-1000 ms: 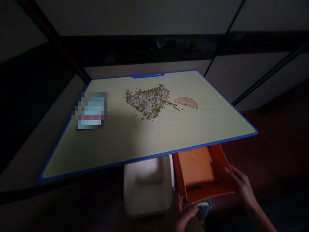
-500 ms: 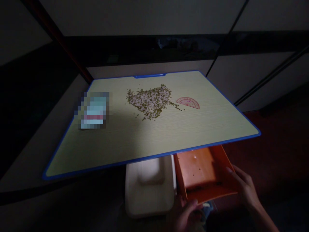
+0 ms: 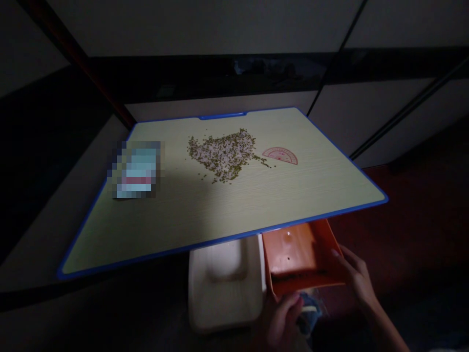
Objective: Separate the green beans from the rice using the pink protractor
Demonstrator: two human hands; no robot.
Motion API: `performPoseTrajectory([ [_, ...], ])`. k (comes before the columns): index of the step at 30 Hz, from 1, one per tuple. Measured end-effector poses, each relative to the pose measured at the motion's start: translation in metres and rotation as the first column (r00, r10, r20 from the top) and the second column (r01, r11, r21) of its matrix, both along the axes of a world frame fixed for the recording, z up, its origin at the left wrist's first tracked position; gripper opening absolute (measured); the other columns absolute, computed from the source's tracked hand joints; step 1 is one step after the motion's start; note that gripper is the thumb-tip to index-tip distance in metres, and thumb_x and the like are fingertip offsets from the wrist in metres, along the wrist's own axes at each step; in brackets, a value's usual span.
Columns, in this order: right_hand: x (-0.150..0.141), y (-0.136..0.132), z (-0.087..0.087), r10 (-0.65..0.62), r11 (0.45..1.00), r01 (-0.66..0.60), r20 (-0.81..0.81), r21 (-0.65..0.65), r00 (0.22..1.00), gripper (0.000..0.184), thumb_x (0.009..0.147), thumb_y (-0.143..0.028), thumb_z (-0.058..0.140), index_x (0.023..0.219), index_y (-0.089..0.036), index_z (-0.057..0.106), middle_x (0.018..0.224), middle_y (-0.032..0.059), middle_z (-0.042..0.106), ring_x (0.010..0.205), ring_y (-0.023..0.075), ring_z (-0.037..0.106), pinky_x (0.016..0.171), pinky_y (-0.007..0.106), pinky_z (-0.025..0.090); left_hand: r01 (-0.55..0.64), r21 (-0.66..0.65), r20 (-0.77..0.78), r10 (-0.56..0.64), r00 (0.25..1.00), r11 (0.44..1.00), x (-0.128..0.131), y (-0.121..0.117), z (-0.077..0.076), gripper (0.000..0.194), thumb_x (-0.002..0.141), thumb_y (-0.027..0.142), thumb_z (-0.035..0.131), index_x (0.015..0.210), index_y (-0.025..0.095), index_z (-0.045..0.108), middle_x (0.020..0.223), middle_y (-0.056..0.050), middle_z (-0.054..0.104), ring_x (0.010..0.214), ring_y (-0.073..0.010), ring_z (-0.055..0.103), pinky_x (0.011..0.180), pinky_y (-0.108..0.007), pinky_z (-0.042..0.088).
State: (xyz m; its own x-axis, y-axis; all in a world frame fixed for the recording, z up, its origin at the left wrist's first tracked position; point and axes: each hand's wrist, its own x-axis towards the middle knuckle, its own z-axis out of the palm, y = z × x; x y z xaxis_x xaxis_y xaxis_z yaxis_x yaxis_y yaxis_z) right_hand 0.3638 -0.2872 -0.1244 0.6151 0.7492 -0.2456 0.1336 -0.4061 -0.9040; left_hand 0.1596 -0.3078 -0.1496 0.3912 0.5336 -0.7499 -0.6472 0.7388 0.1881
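An orange plastic bin [image 3: 293, 249] sits low at the right, its far part hidden under the board. With the thumb over its right wall, my right hand [image 3: 357, 276] grips the bin from that side. My left hand [image 3: 283, 318] is closed at the bin's front left corner, thumb by the front rim; its lower fingers are in shadow. A few dark specks lie inside the bin. Above it, a pale board with a blue edge [image 3: 311, 190] carries a spread of small green and whitish grains [image 3: 223, 154] and a red half-round protractor shape [image 3: 281, 155].
A cream-coloured basin [image 3: 227, 298] stands directly left of the bin. On the board's left lies a blurred-out packet-like item [image 3: 137, 171]. Behind the board rise pale cabinet fronts [image 3: 220, 29] with a dark band. Reddish floor [image 3: 414, 220] shows at the right.
The orange bin has shifted slightly farther under the board, and my right hand has moved with it. My left hand now sits lower against the front rim. The view has drifted slightly.
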Motion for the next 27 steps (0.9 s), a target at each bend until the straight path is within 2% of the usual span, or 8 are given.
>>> performPoseTrajectory([
  [6, 0.000, 0.003, -0.003, 0.034, 0.999, -0.034, -0.002, -0.004, 0.999, 0.044, 0.063, -0.050, 0.070, 0.089, -0.016, 0.076, 0.088, 0.0080, 0.077, 0.081, 0.0304, 0.071, 0.069, 0.032, 0.057, -0.166, -0.276, 0.003, 0.173, 0.985, 0.947, 0.019, 0.022, 0.026, 0.023, 0.083, -0.004, 0.052, 0.070, 0.014, 0.047, 0.066, -0.006, 0.066, 0.068, -0.0195, 0.065, 0.082, -0.040, 0.051],
  [8, -0.001, 0.004, -0.003, 0.061, 0.998, -0.061, -0.001, -0.006, 0.998, 0.043, 0.063, -0.049, 0.070, 0.090, -0.015, 0.075, 0.090, 0.0085, 0.077, 0.084, 0.0310, 0.071, 0.071, 0.033, 0.057, -0.154, -0.272, 0.027, 0.167, 0.986, 0.950, 0.021, 0.027, 0.030, 0.020, 0.084, -0.002, 0.052, 0.072, 0.013, 0.051, 0.065, -0.007, 0.065, 0.070, -0.0192, 0.066, 0.090, -0.042, 0.049],
  [14, 0.001, 0.012, 0.004, 0.172, 0.984, -0.168, 0.063, -0.063, 0.983, 0.049, 0.067, -0.053, 0.066, 0.098, -0.016, 0.073, 0.100, 0.0115, 0.075, 0.096, 0.0335, 0.069, 0.078, 0.035, 0.058, -0.124, -0.193, 0.157, 0.156, 0.975, 0.973, 0.021, 0.026, 0.013, 0.015, 0.087, 0.003, 0.050, 0.082, 0.010, 0.062, 0.085, -0.010, 0.067, 0.088, -0.0199, 0.066, 0.103, -0.039, 0.040],
  [17, 0.016, 0.008, 0.014, 0.228, 0.971, -0.207, 0.194, -0.123, 0.954, 0.057, 0.065, -0.058, 0.066, 0.106, -0.017, 0.071, 0.109, 0.0130, 0.073, 0.104, 0.0338, 0.067, 0.087, 0.040, 0.056, -0.204, -0.252, 0.164, 0.250, 0.954, 0.946, 0.024, 0.023, 0.004, 0.045, 0.082, -0.006, 0.048, 0.120, 0.017, 0.054, 0.080, -0.004, 0.067, 0.081, -0.0200, 0.067, 0.085, -0.034, 0.051],
  [19, 0.029, 0.000, 0.025, 0.219, 0.972, -0.179, 0.308, -0.153, 0.926, 0.059, 0.054, -0.065, 0.069, 0.088, -0.018, 0.075, 0.100, 0.0162, 0.074, 0.095, 0.0378, 0.069, 0.082, 0.044, 0.058, -0.314, -0.310, 0.131, 0.368, 0.921, 0.897, 0.026, 0.023, 0.000, 0.070, 0.082, -0.011, 0.040, 0.143, 0.020, 0.026, 0.075, -0.002, 0.067, 0.075, -0.0210, 0.067, 0.074, -0.035, 0.053],
  [21, 0.039, -0.006, 0.042, 0.318, 0.944, -0.276, 0.276, -0.181, 0.907, 0.053, 0.058, -0.067, 0.065, 0.083, -0.022, 0.077, 0.096, 0.0151, 0.075, 0.091, 0.0365, 0.071, 0.079, 0.044, 0.060, -0.320, -0.331, 0.135, 0.380, 0.915, 0.888, 0.028, 0.022, -0.002, 0.079, 0.081, -0.012, 0.041, 0.148, 0.018, 0.013, 0.072, -0.002, 0.067, 0.075, -0.0217, 0.068, 0.072, -0.034, 0.053],
  [24, 0.037, -0.003, 0.081, 0.332, 0.943, -0.315, 0.375, -0.109, 0.865, 0.046, 0.059, -0.068, 0.066, 0.079, -0.029, 0.078, 0.096, 0.0116, 0.076, 0.091, 0.0356, 0.071, 0.080, 0.046, 0.060, -0.301, -0.346, 0.143, 0.367, 0.919, 0.888, 0.028, 0.022, 0.000, 0.084, 0.075, -0.012, 0.049, 0.149, 0.015, 0.018, 0.070, -0.001, 0.067, 0.074, -0.0210, 0.067, 0.071, -0.033, 0.054],
  [27, 0.020, 0.032, 0.126, 0.361, 0.922, -0.385, 0.429, -0.035, 0.828, 0.047, 0.060, -0.074, 0.062, 0.072, -0.032, 0.078, 0.086, 0.0116, 0.076, 0.081, 0.0339, 0.071, 0.072, 0.044, 0.060, -0.327, -0.338, 0.125, 0.386, 0.914, 0.883, 0.027, 0.020, 0.006, 0.086, 0.068, -0.015, 0.052, 0.145, 0.018, 0.033, 0.063, 0.001, 0.065, 0.070, -0.0204, 0.066, 0.071, -0.033, 0.053],
])
